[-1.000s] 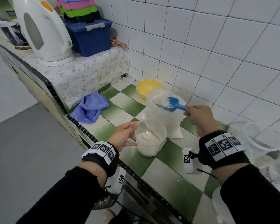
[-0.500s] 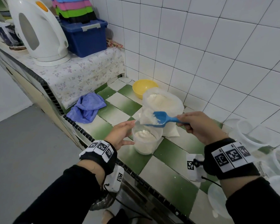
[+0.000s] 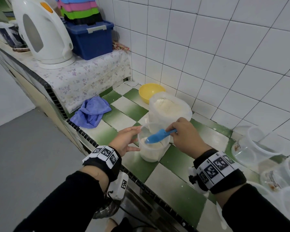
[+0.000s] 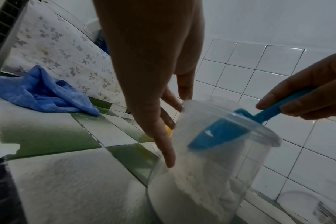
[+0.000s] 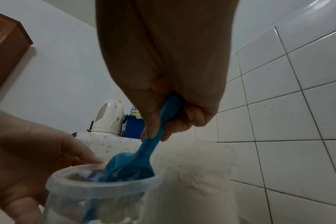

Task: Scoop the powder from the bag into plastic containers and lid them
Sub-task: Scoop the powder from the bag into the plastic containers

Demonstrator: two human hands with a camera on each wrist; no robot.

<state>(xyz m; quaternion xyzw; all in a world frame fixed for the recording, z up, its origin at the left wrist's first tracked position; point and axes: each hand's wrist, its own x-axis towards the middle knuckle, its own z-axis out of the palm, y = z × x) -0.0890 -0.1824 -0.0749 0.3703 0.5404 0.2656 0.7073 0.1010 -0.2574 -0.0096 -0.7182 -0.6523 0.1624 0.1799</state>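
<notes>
A clear plastic container (image 3: 151,152) (image 4: 211,174) (image 5: 98,197), partly filled with white powder, stands on the green-and-white tiled counter (image 3: 174,186). My left hand (image 3: 126,139) (image 4: 159,121) rests with straight fingers against its left side. My right hand (image 3: 185,133) (image 5: 173,106) grips the handle of a blue scoop (image 3: 156,136) (image 4: 220,130) (image 5: 132,163), whose bowl is tipped into the container's mouth. Just behind stands the open bag of powder (image 3: 168,108) (image 5: 197,174).
A yellow bowl (image 3: 150,92) sits behind the bag by the tiled wall. A blue cloth (image 3: 90,113) lies at the left. Several empty clear containers (image 3: 261,144) and lids crowd the counter at the right. A white kettle (image 3: 40,30) and blue box (image 3: 92,39) stand on a raised shelf.
My right hand carried the loaded scoop from over the bag down and left into the container and tipped it. My left hand stayed on the container.
</notes>
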